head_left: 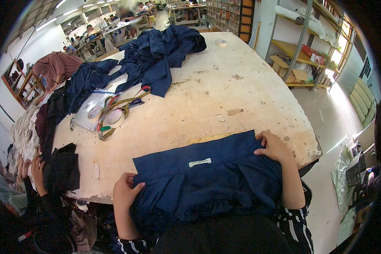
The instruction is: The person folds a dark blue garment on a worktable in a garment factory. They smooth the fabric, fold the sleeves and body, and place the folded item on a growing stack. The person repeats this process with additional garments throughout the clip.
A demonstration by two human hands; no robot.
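A navy blue garment [203,186] hangs over the near edge of the worktable, its straight waistband or collar band lying flat across the tabletop. A small white label [200,162] sits in the middle of that band. My left hand [126,189] pinches the garment at the band's left end, thumb on top. At the band's right end, my right hand [271,147] grips the corner between thumb and fingers. The fabric below the band falls in loose folds toward my lap, where its lower part is hidden.
Navy garments [156,51] lie heaped at the table's far left. Tape rolls [115,117], a tape measure [133,100] and a clear plastic bag [89,106] lie nearer. Another person's hand [38,173] touches black cloth [63,169] at left. Metal shelves [300,46] stand at right.
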